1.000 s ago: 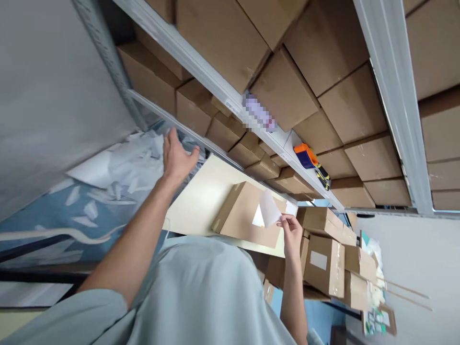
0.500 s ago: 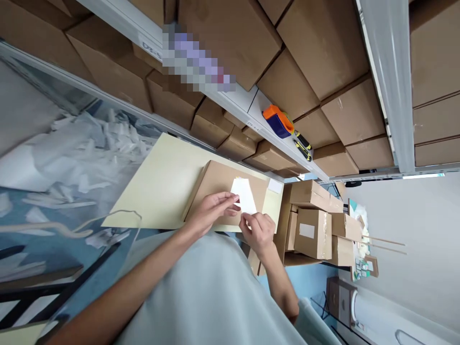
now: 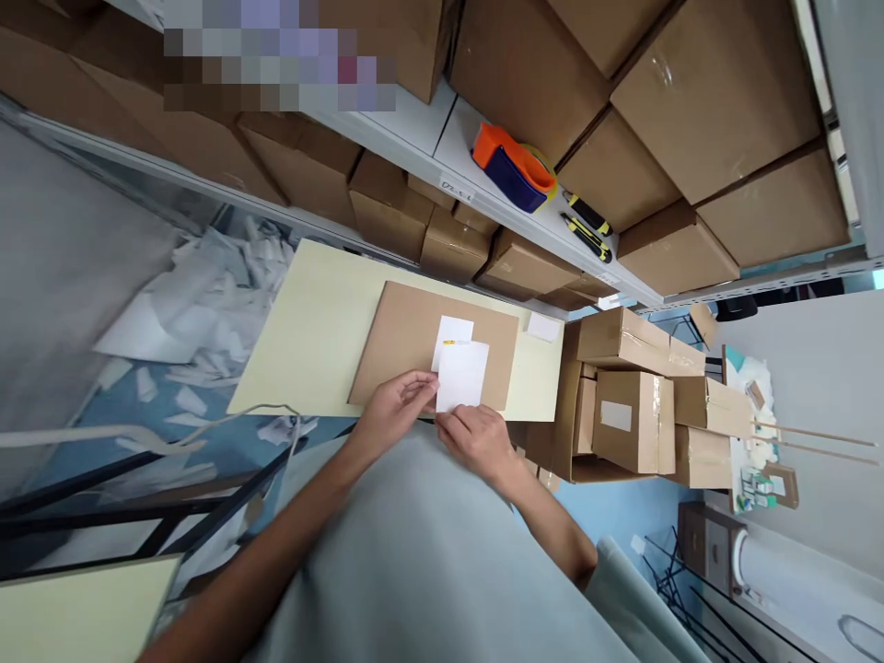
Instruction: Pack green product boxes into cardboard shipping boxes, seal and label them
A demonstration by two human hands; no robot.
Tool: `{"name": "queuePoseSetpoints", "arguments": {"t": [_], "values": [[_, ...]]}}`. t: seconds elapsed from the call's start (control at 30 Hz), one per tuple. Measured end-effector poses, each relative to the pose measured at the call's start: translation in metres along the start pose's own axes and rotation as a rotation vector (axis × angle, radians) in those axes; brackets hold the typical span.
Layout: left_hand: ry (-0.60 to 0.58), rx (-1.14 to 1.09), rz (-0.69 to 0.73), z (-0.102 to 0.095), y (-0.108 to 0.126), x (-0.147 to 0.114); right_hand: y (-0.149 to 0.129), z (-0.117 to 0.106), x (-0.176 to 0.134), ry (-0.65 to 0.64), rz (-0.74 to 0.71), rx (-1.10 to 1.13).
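A flat cardboard box [image 3: 401, 341] lies on a pale yellow tabletop [image 3: 310, 322] in front of me. Over it I hold a small white sheet of paper [image 3: 464, 378], upright and facing me, with a yellow mark at its top edge. My left hand [image 3: 399, 410] is closed, thumb and fingertips pinching the sheet's lower left edge. At the bottom edge my right hand [image 3: 478, 440] has its fingers curled in a pinch on the paper. Behind it, partly covered, a second white paper [image 3: 452, 330] shows against the box.
A white stack of paper [image 3: 543, 327] sits at the table's right end. On the shelf above are an orange and blue tape dispenser [image 3: 515, 168] and two cutter knives [image 3: 587, 237]. Cardboard boxes [image 3: 632, 414] stand at right; paper scraps [image 3: 200, 295] litter the floor at left.
My right hand has moved left, closer to my left hand. The white sheet now stands apart from a second white paper behind it. My view has shifted and turned slightly.
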State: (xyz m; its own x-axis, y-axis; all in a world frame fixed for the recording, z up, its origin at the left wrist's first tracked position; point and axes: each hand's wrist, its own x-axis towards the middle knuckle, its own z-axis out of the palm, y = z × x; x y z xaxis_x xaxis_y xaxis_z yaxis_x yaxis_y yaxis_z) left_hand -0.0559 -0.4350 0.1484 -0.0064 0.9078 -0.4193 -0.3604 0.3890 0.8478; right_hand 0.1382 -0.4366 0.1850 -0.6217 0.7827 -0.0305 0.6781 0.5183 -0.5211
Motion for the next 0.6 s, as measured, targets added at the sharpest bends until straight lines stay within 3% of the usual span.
{"name": "queuePoseSetpoints", "arguments": {"t": [0.13, 0.33, 0.6], "values": [[0.083, 0.079, 0.015, -0.002, -0.012, 0.002, 0.011, -0.004, -0.006, 0.0, -0.013, 0.166], [0.095, 0.125, 0.006, -0.003, -0.015, 0.005, 0.046, -0.021, 0.007, 0.3, 0.376, 0.476], [0.04, 0.194, 0.031, 0.004, -0.01, 0.006, 0.068, -0.014, 0.024, 0.308, 0.49, 0.723]]}}
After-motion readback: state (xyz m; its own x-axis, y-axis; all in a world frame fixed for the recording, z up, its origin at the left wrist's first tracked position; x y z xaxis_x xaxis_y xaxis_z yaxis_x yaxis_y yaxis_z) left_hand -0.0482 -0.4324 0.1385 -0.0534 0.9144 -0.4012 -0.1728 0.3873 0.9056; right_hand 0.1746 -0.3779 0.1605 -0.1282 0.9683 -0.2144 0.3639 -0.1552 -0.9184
